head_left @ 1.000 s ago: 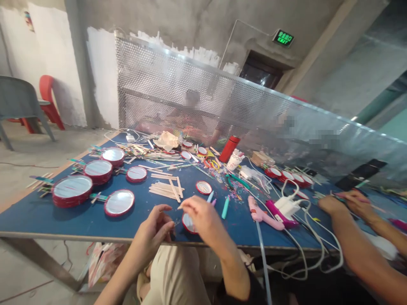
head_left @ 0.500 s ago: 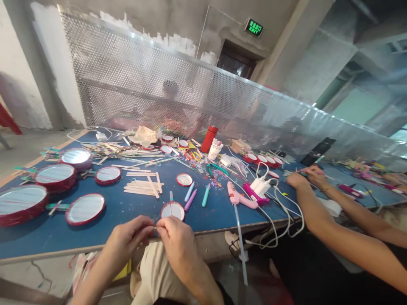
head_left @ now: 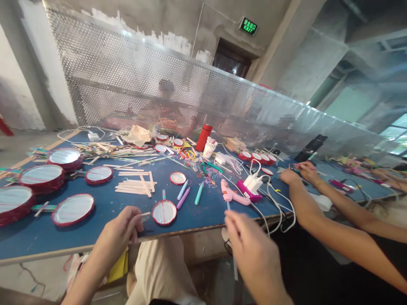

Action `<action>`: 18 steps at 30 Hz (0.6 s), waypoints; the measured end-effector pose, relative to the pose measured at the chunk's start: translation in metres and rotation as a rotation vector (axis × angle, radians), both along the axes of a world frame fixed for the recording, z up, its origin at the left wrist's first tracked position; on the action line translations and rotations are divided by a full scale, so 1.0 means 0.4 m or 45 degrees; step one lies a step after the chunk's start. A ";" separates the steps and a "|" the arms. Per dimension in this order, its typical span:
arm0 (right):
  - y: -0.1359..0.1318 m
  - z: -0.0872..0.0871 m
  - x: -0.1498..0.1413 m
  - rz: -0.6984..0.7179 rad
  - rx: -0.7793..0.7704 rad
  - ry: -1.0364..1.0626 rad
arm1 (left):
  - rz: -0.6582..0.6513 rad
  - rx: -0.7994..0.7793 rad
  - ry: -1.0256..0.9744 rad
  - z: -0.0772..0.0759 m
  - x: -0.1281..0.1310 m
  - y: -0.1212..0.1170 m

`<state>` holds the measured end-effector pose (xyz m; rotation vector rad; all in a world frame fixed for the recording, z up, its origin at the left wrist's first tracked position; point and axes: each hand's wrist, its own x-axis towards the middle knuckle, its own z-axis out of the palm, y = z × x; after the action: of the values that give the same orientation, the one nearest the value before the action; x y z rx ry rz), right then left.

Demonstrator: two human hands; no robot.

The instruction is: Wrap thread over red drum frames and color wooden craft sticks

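At the table's front edge, my left hand [head_left: 125, 224] pinches a short thin wooden stick [head_left: 145, 214]. Just right of it lies a small round drum [head_left: 164, 212] with a red rim, a pale face and a greenish handle. My right hand [head_left: 254, 250] is raised off the table edge, smeared by motion, its fingertips just below a pink glue gun [head_left: 234, 195]. A clear glue stick [head_left: 235, 269] hangs down from the gun, partly behind that hand; whether the fingers touch it I cannot tell. Blue, purple [head_left: 183, 198] and teal pens lie beyond the drum.
Larger red-rimmed drums [head_left: 41, 177] stand at the left, near piled craft sticks [head_left: 133, 187]. A red thermos [head_left: 204, 137] and a paper cup [head_left: 210, 148] stand farther back. White chargers sit in a purple power strip [head_left: 249, 191] with trailing cables. A co-worker's arms [head_left: 313, 203] reach in at the right.
My hands have parted. The right one has moved right, toward the glue gun, while the left has shifted slightly left and up with the stick. The view has swung a little right.
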<state>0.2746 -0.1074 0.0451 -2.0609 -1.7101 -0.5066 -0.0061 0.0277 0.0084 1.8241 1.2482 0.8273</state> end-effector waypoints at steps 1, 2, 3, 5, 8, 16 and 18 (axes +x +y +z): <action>0.014 0.017 0.072 -0.164 -0.182 -0.073 | 0.017 -0.003 -0.021 0.002 0.004 0.002; 0.036 0.027 0.138 -0.207 -0.266 -0.089 | 0.030 -0.006 -0.036 0.004 0.008 0.004; 0.064 0.031 0.196 -0.233 -0.317 -0.096 | 0.041 -0.007 -0.045 0.006 0.012 0.006; 0.123 0.021 0.281 -0.245 -0.426 -0.097 | 0.055 -0.012 -0.048 0.008 0.017 0.008; 0.192 -0.017 0.336 -0.196 -0.539 -0.105 | 0.084 -0.034 -0.079 0.003 0.019 0.007; 0.249 -0.057 0.376 -0.085 -0.606 -0.019 | 0.150 -0.065 -0.160 -0.003 0.023 -0.015; 0.250 -0.059 0.395 -0.060 -0.584 0.048 | 0.182 -0.050 -0.207 0.002 0.028 -0.025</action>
<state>0.4328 -0.0074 0.0216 -2.4044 -1.8932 -0.0876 0.0050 0.0178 0.0094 1.6168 1.2904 1.0020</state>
